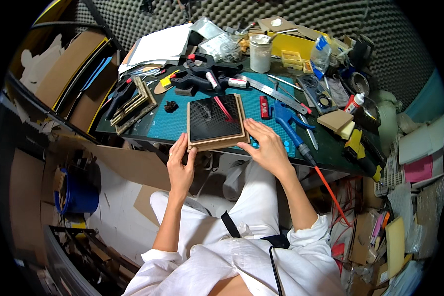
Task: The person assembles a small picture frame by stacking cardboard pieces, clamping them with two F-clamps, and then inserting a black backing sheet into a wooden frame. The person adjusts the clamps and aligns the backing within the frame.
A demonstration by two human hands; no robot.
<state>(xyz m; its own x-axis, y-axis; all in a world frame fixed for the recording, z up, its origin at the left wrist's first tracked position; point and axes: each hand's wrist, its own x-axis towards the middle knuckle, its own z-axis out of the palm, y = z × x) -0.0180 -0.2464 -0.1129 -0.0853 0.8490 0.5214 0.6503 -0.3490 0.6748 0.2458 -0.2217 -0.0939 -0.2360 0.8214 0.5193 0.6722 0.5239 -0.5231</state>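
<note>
Cluttered workbench [330, 153] bears a green cutting mat [175, 123], wooden frame [216, 123], steel ruler [274, 91], perhaps clamps [202, 74].

A: What colour is the frame [216, 122] at the front edge?

B: Plain light brown, like raw board, around a glossy black panel with a fine dotted grid and a red streak across it.

A: And the mat [254, 106] under it?

B: Teal green with pale ruled lines. The bench [330, 150] beyond it is a darker green.

A: The tools to the right?

B: The air gun [287, 121] is bright blue with a red hose [330, 192]. The knife [264, 106] beside it is red.

A: Further back?

B: Black clamps [202, 74] with red tips, a yellow tray [293, 49], and a dark grey foam wall [281, 15] in a bumpy egg-crate pattern. The clothing [241, 246] is white.
</note>
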